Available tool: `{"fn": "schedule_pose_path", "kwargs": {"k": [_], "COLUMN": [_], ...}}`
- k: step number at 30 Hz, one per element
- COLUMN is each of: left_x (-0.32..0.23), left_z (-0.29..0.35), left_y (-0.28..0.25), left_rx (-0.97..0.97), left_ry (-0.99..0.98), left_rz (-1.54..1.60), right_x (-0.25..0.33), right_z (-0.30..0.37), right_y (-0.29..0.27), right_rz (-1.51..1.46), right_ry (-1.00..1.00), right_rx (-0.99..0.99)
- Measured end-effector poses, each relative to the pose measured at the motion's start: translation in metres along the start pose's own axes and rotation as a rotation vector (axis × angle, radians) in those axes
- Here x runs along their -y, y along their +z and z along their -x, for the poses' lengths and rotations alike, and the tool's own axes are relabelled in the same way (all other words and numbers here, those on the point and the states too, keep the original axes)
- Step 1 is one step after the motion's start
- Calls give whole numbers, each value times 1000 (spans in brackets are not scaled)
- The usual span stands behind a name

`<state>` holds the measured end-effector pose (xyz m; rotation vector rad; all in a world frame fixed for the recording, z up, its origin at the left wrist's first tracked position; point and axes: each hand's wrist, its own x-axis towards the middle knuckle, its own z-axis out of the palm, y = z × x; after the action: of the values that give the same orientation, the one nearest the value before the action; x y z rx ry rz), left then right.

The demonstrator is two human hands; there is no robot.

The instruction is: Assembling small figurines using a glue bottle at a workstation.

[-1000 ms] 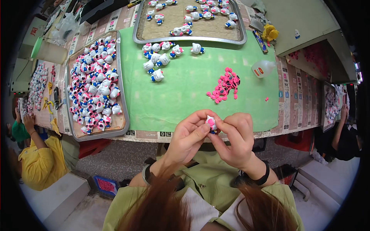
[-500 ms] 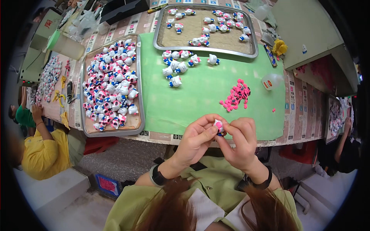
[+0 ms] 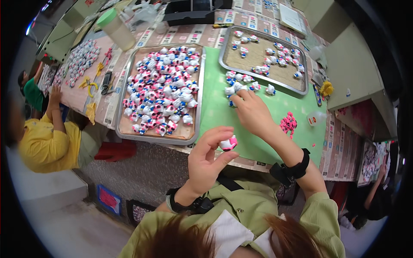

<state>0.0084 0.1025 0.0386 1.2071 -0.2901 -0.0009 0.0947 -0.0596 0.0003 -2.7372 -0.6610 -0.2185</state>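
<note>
Between the thumb and fingers of my left hand (image 3: 205, 159) is a small white and pink figurine (image 3: 228, 143), held above the table's front edge. My right hand (image 3: 254, 112) reaches forward over the green mat (image 3: 215, 114). Its bent fingers close on a white and blue figurine at the near end of a loose group of figurines (image 3: 238, 79); the fingers partly cover it. Small pink pieces (image 3: 288, 123) lie in a heap on the mat, beyond my right forearm.
To the left stands a metal tray (image 3: 198, 107) heaped with figurines. Another tray (image 3: 306, 81) at the far right holds fewer, spread apart. A clear bottle (image 3: 316, 118) is at the mat's right. A person in a yellow shirt (image 3: 51, 144) works at the left.
My hands have parted. The left keeps the figurine, while the right has moved away to the figurine group. The view has turned, so the table appears shifted to the right.
</note>
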Motion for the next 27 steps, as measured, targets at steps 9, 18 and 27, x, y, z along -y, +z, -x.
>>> {"fn": "schedule_pose_path", "kwargs": {"k": [9,18,27], "left_x": [-20,-27,0], "left_z": [-7,-61,-50], "left_y": [-23,-136,-183], "left_rx": [-159,-198,-123], "left_ry": [199,197,-237], "left_rz": [-411,-1679,-1473], "right_x": [13,75,118], "right_z": [-17,-71,-91], "right_y": [-5,26,60], "right_rz": [-307,-323,-410], "right_ry": [96,-105,-175], "right_rx": [48,-99,-94]}}
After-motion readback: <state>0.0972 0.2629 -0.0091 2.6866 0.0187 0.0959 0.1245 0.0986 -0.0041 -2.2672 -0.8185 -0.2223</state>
